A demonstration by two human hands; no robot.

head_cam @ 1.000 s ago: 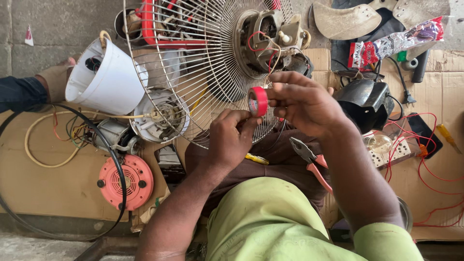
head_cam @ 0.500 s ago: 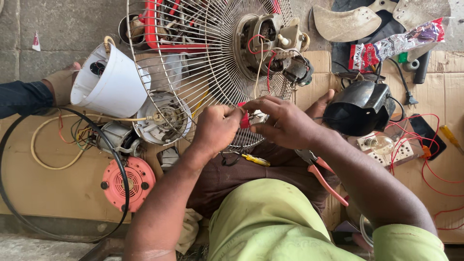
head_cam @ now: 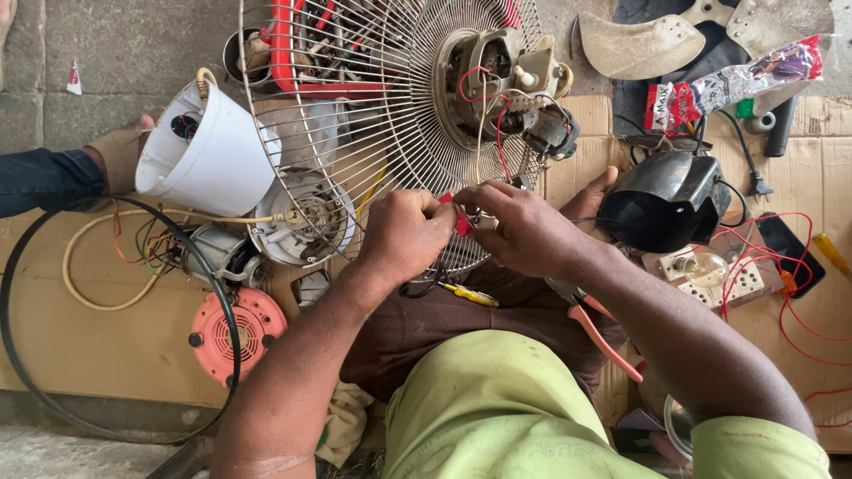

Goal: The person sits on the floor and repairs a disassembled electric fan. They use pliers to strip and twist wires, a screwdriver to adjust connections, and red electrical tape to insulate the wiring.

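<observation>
1. Nearest the camera, orange-handled pliers [head_cam: 596, 330] lie on the lap, untouched, just beside a yellow screwdriver [head_cam: 469, 294].
2. The left hand [head_cam: 404, 232] and right hand [head_cam: 524, 229] meet over a small piece of red tape [head_cam: 460, 219]; both sets of fingers are closed to a pinch on it, thumbs pressed against forefingers, none spread.
3. By the look of it, the step in hand is wrapping a wire joint with the tape; the next move probably calls for a steady pull while the tape is wound tight.
4. Beyond the hands stands the wire fan guard [head_cam: 355, 115] with its bare motor [head_cam: 497, 84], red wires trailing down toward the tape.
</observation>
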